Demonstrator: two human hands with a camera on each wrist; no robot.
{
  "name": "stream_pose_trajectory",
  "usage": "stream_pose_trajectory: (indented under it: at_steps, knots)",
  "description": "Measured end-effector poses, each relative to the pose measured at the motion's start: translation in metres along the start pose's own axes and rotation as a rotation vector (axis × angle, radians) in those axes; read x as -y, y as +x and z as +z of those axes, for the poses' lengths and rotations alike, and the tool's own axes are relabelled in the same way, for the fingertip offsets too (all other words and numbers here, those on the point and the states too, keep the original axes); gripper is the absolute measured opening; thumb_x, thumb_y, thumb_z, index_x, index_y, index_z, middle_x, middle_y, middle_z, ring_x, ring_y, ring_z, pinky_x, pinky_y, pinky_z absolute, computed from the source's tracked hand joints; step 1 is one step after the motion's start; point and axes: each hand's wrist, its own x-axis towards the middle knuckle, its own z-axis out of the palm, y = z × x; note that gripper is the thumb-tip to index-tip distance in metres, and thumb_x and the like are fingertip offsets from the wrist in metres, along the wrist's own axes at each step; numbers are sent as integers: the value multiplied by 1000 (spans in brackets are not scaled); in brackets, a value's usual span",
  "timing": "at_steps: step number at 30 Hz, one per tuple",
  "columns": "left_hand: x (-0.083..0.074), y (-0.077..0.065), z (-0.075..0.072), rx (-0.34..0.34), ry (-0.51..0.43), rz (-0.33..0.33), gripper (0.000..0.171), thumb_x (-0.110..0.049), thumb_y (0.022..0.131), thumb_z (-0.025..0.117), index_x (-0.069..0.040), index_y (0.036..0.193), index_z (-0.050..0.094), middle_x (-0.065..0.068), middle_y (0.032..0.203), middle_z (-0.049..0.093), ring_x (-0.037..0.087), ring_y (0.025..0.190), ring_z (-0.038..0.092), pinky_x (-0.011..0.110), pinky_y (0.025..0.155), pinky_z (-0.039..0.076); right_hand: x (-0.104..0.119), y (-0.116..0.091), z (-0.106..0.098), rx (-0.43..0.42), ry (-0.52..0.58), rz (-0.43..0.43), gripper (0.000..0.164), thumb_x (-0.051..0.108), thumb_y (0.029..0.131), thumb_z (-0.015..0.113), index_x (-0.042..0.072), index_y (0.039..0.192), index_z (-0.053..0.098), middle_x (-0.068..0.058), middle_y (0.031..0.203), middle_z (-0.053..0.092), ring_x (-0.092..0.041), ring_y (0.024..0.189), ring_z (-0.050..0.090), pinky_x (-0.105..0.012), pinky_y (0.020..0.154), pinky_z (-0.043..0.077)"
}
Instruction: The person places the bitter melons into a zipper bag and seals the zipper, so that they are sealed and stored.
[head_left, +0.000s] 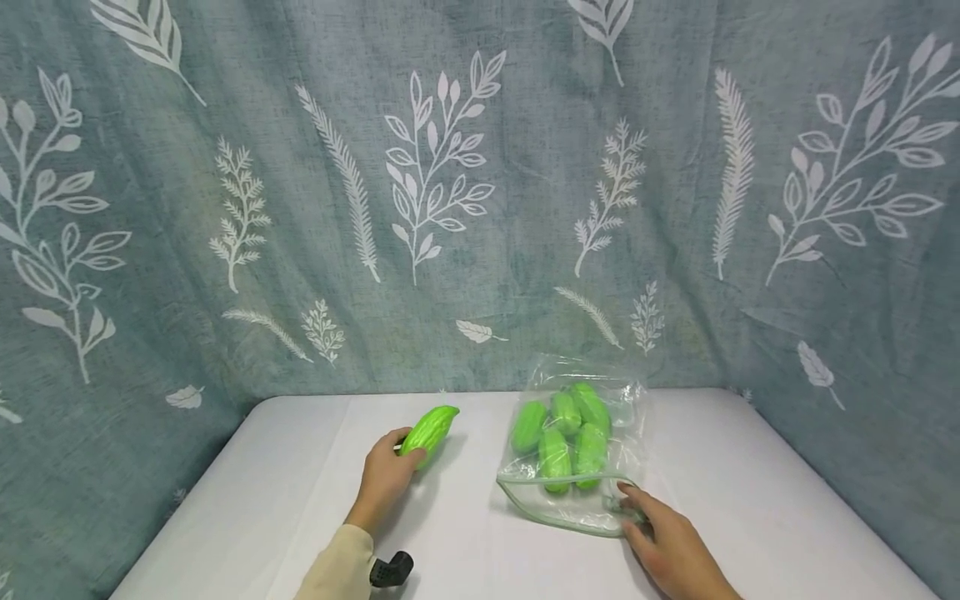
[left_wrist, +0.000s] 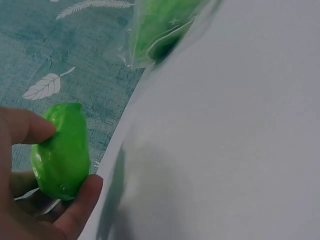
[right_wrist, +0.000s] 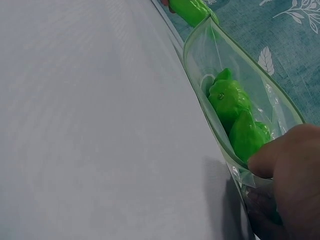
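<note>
A bright green bitter melon (head_left: 431,433) is in my left hand (head_left: 384,477), left of the middle of the table. In the left wrist view, thumb and fingers grip the bitter melon (left_wrist: 65,150) from its sides, above the tabletop. To the right lies a clear zip bag (head_left: 551,518) with a pale green rim. Several more bitter melons (head_left: 555,458) are inside it. My right hand (head_left: 671,537) pinches the right end of the bag's mouth. The right wrist view shows the bag (right_wrist: 242,52) gaping, with bitter melons (right_wrist: 230,102) visible within.
A white-covered table (head_left: 450,550) lies under everything. Behind it and along both sides hangs a blue-green curtain (head_left: 525,250) with white leaf prints. A black strap piece (head_left: 392,570) sticks out from the left wrist beside a cream sleeve (head_left: 341,562).
</note>
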Motion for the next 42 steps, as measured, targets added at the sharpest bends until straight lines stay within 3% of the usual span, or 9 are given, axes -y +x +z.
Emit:
stream_pose_trajectory:
  at_steps: [5, 15, 25, 31, 38, 42]
  knots:
    - [-1, -12, 2, 10, -45, 9, 52, -17, 90, 68, 4, 135, 56, 19, 120, 62, 27, 100, 63, 32, 72, 58, 2, 1, 1, 19, -1, 23, 51, 17, 94, 69, 9, 143, 54, -6, 125, 67, -36, 126, 55, -59, 103, 41]
    - [-4, -31, 2, 53, -12, 45, 50, -18, 90, 70, 1, 134, 56, 15, 118, 63, 25, 100, 63, 31, 71, 58, 2, 0, -1, 0, -5, -16, 52, 14, 93, 69, 7, 143, 54, -5, 122, 68, -35, 125, 56, -58, 103, 42]
    - [-2, -38, 2, 128, -31, 78, 50, -19, 86, 72, -1, 131, 60, 12, 114, 64, 21, 94, 63, 29, 69, 57, 2, 1, -1, 12, -6, -12, 52, 16, 94, 68, 7, 144, 53, -5, 124, 67, -35, 126, 55, -58, 103, 41]
    - [-11, -51, 6, 185, -19, 79, 50, -23, 86, 71, -2, 130, 61, 11, 117, 64, 20, 94, 62, 31, 72, 56, 2, -3, -5, 27, -16, 19, 53, 16, 93, 69, 7, 143, 53, -7, 122, 68, -36, 121, 58, -58, 99, 44]
    - [-20, -60, 16, 180, -43, 76, 51, -29, 89, 71, -2, 131, 60, 10, 116, 64, 20, 97, 63, 32, 74, 56, -3, -3, -3, -55, -8, -66, 51, 14, 94, 68, 8, 143, 54, -4, 121, 68, -34, 123, 58, -58, 100, 44]
    - [-21, -69, 19, 190, -51, 51, 51, -29, 88, 72, -3, 129, 61, 8, 116, 64, 19, 96, 62, 32, 73, 56, -2, -5, -3, -42, 9, -57, 51, 16, 95, 68, 8, 144, 53, -3, 122, 68, -34, 124, 57, -58, 101, 44]
